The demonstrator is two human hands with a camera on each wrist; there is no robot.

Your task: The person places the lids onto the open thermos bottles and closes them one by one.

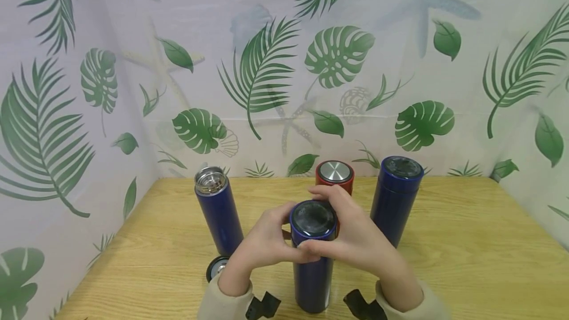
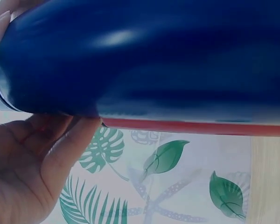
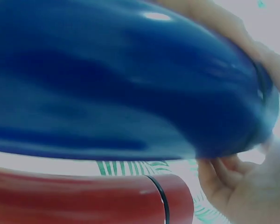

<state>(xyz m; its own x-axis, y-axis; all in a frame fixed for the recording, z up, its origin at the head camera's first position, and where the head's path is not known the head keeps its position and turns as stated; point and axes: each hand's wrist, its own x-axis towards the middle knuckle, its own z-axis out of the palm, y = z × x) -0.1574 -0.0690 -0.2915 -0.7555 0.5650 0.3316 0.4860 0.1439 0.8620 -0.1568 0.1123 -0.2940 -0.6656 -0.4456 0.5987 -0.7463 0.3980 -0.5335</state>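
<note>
A blue thermos bottle (image 1: 313, 285) with a dark, glossy lid top (image 1: 313, 219) stands upright at the front middle of the table. My left hand (image 1: 266, 238) grips it from the left, just below the top. From the other side my right hand (image 1: 357, 233) curls its fingers and thumb round the upper end. The thumbs meet at the front. Both wrist views show the blue body (image 2: 177, 60) large and close, with fingers (image 3: 214, 186) round its lid end. Right behind it is a red thermos (image 1: 335, 172) with a silver-topped lid, partly hidden.
At the left, a lidless blue thermos (image 1: 220, 223) shows its steel mouth. A round lid (image 1: 215, 265) lies near its foot, partly covered by my left wrist. Another capped blue thermos (image 1: 395, 206) stands at the right. A leaf-patterned cloth (image 1: 275, 137) hangs behind the wooden table (image 1: 480, 260).
</note>
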